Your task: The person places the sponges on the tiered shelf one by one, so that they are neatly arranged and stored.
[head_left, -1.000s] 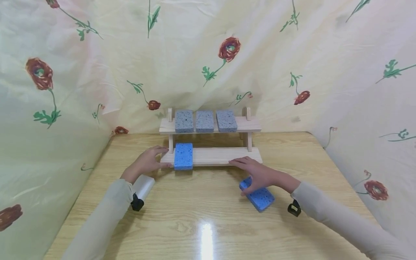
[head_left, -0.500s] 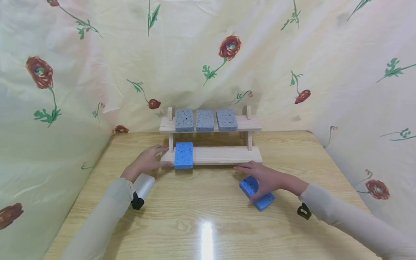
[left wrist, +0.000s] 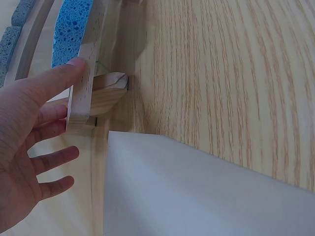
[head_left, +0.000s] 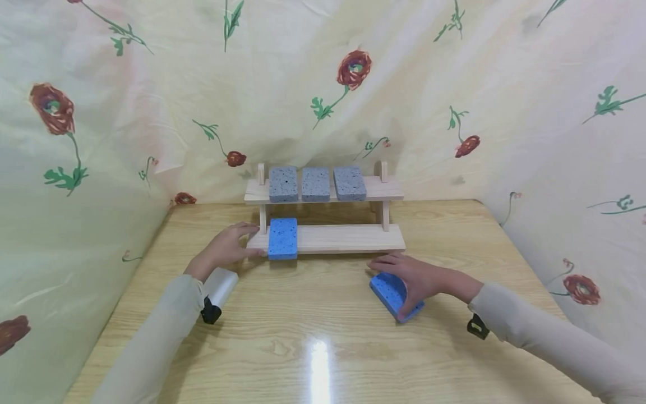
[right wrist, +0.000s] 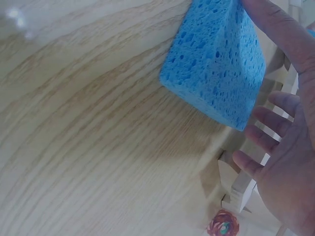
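Note:
A two-tier wooden shelf (head_left: 343, 240) stands at the back of the table. My left hand (head_left: 227, 247) holds the left end of its lower board, thumb on the front edge and fingers round the end. Beside that thumb lies a blue speckled sponge (head_left: 282, 238) on the lower board. My right hand (head_left: 419, 278) spreads over a second blue sponge (head_left: 388, 292), which lies slanted on the table front right of the shelf. In the right wrist view the thumb is at this sponge's (right wrist: 211, 64) edge, while the other fingers extend apart from it.
Three grey speckled sponges (head_left: 315, 184) stand in a row on the upper board. A white block-like object (head_left: 221, 285) lies by the left wrist. Flowered cloth (head_left: 282, 84) hangs behind and at both sides of the wooden table (head_left: 282, 348).
My right hand has moved right and slightly down over the loose sponge, its thumb now nearer the front end. The left hand keeps its place on the shelf. The head view has shifted a little.

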`<act>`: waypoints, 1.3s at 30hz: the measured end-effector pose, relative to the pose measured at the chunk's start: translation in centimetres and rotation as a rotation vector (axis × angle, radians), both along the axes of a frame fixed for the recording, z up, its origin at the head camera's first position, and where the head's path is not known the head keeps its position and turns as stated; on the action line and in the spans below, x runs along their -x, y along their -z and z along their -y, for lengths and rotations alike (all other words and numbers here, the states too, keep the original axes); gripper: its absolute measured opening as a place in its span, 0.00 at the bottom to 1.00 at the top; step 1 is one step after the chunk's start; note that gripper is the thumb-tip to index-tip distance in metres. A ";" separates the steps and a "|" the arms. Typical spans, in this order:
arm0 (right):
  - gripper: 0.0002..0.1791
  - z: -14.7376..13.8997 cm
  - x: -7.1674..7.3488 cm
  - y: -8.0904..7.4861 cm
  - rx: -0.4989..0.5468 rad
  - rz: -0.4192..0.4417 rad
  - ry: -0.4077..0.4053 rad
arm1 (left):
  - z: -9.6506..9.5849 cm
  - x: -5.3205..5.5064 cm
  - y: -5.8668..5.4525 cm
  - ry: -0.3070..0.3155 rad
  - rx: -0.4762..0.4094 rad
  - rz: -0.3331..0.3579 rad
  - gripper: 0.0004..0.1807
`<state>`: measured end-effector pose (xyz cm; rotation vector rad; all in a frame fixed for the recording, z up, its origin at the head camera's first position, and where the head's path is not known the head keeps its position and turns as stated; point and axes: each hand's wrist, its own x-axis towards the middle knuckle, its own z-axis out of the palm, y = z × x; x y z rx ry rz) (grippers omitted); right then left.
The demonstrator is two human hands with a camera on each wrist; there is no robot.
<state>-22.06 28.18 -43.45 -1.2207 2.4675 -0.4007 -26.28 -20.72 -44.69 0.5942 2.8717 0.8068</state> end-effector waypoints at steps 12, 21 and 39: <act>0.72 -0.7 -0.3 0.3 -0.005 0.037 0.027 | 0.0 0.0 -0.1 0.004 0.011 -0.002 0.40; 0.74 -1.1 -0.5 0.5 -0.005 0.037 0.017 | 0.0 0.1 0.0 0.003 0.009 0.002 0.40; 0.70 -1.7 -0.5 0.6 -0.033 0.085 0.069 | 0.0 -0.1 0.0 0.008 -0.013 -0.016 0.39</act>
